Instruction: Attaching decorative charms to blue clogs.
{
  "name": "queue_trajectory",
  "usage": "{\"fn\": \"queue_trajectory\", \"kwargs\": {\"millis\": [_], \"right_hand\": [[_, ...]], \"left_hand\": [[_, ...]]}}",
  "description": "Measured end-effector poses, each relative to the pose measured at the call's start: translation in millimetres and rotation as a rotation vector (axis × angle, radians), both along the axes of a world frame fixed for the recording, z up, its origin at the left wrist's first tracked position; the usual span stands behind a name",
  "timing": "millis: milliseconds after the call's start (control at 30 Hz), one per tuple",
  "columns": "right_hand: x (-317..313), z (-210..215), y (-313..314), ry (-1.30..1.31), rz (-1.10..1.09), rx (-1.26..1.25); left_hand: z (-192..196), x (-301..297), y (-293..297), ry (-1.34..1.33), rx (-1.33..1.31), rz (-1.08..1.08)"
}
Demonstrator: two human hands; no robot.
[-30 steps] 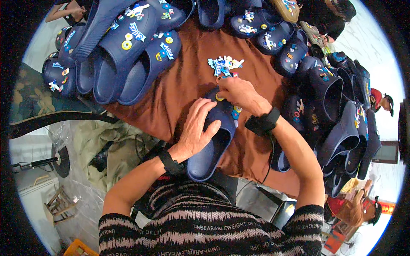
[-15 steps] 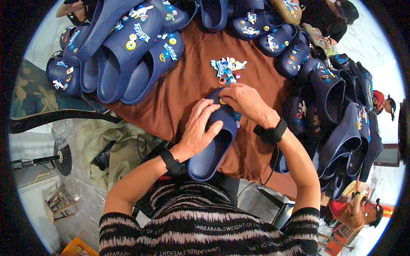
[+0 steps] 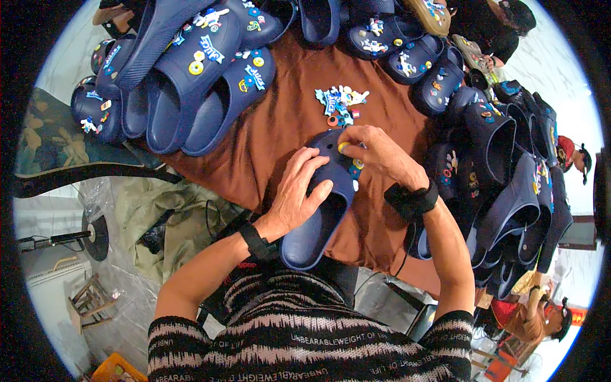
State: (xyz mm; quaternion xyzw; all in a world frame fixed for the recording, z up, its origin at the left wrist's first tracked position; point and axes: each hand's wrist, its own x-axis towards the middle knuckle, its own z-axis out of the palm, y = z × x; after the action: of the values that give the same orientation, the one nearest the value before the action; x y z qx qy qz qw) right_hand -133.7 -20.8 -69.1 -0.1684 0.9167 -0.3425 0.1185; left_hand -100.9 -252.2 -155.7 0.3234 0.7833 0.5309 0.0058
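Observation:
A navy blue clog [image 3: 305,239] lies on the brown cloth in front of me, its open heel toward my body. My left hand [image 3: 289,197] grips it across the upper, thumb at the foot opening. A small yellow charm [image 3: 342,147] is pinched between the fingertips of my right hand [image 3: 382,156], over the right part of the clog's toe. Bare holes show in the toe, left of those fingers. More small charms [image 3: 356,167] sit along the clog's right side, partly covered by the hand. Just beyond the toe is a loose heap of colourful charms [image 3: 342,100].
Stacks of decorated navy clogs stand at the left [image 3: 191,76] and the right [image 3: 503,140], with another row [image 3: 379,38] at the far edge. Brown cloth [image 3: 248,172] covers the table. Other people [image 3: 538,315] are at the right rim.
My right hand has shifted to the right with the yellow charm, from the middle of the toe, uncovering a hole there. My left hand and the clog have stayed in place.

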Motion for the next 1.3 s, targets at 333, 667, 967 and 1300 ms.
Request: {"fn": "queue_trajectory", "kwargs": {"millis": [333,667,967,1300], "right_hand": [[-4,1,10,-0.175,-0.085,-0.307],[38,7,-17,-0.125,-0.236,-0.695],[57,4,-30,0.103,-0.27,-0.755],[68,-1,-41,0.349,-0.151,-0.549]], "left_hand": [[0,1,1,-0.005,0.019,0.028],[1,2,1,-0.031,0.025,0.02],[1,1,0,-0.006,0.014,0.024],[61,-1,8,-0.185,0.187,-0.041]]}}
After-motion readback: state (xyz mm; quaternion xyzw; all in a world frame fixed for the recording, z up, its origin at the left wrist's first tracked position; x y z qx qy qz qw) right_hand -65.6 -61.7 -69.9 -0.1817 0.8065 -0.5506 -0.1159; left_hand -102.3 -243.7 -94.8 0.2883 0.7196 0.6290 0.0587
